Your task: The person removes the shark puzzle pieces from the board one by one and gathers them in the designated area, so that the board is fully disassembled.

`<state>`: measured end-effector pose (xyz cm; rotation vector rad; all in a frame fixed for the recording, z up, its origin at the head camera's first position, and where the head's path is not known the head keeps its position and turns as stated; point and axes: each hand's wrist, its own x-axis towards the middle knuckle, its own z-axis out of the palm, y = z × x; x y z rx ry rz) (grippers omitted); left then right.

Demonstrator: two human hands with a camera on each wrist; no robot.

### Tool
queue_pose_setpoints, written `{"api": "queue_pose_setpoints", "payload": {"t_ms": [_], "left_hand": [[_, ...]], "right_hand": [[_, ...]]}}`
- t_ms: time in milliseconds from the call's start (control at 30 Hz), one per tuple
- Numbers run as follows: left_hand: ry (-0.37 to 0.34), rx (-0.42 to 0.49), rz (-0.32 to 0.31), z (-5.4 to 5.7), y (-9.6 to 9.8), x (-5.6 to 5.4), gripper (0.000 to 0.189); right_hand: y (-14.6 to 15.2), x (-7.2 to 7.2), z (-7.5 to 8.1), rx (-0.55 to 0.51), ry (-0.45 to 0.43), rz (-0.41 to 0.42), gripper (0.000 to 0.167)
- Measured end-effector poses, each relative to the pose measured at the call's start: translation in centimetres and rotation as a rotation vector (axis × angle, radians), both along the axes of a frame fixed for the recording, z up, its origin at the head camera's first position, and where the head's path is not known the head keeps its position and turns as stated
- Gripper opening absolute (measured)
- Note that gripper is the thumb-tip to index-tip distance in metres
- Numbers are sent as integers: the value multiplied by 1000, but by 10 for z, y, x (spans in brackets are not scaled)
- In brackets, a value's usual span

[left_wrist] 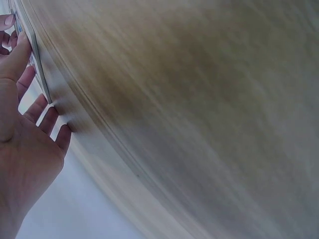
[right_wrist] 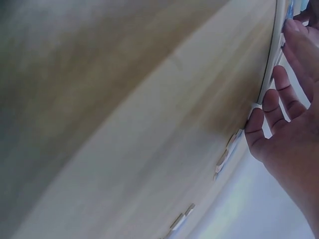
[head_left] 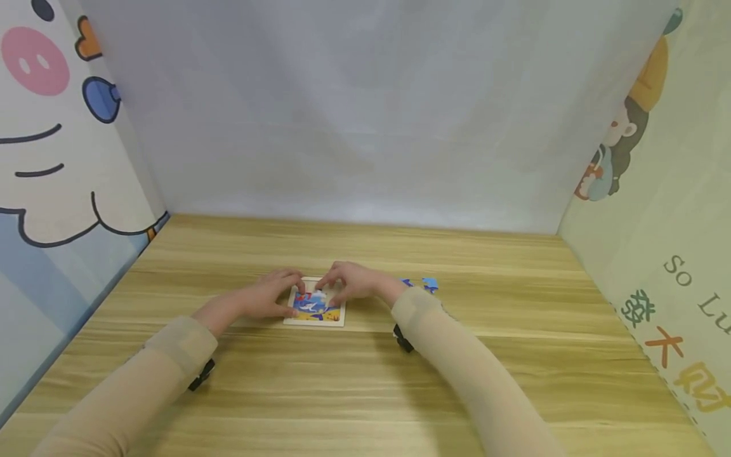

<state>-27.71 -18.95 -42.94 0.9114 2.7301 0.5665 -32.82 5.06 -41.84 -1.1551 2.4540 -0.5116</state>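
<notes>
A square jigsaw puzzle in a pale tray (head_left: 314,322) lies on the table, with a colourful sea picture showing a blue-and-white animal over yellow. At its left side is my left hand (head_left: 265,297), thumb on the lower left part and index fingertip near the upper left. From the right, my right hand (head_left: 356,281) reaches over the upper right part, index fingertip and thumb spread on the picture. Both wrist views show the left hand (left_wrist: 35,119) and right hand (right_wrist: 286,114) with loosely bent fingers along the tray's edges. Fingers partly hide the upper picture.
Loose blue puzzle pieces lie right of the tray, one piece (head_left: 430,284) plain to see, another partly behind the right forearm. The wood-grain table (head_left: 320,387) meets a pale backdrop (head_left: 354,127) behind, with printed sheets at both sides.
</notes>
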Motion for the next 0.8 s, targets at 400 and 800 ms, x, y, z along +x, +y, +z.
{"api": "queue_pose_setpoints", "payload": {"t_ms": [400,800], "left_hand": [[1,-4,-13,4,1,1,36],[-19,-14,8,-1,0,-3,36]], "right_hand": [[-1,2,5,-19,-36,-28,39],[-4,3,6,-161,-143,-100,22]]}}
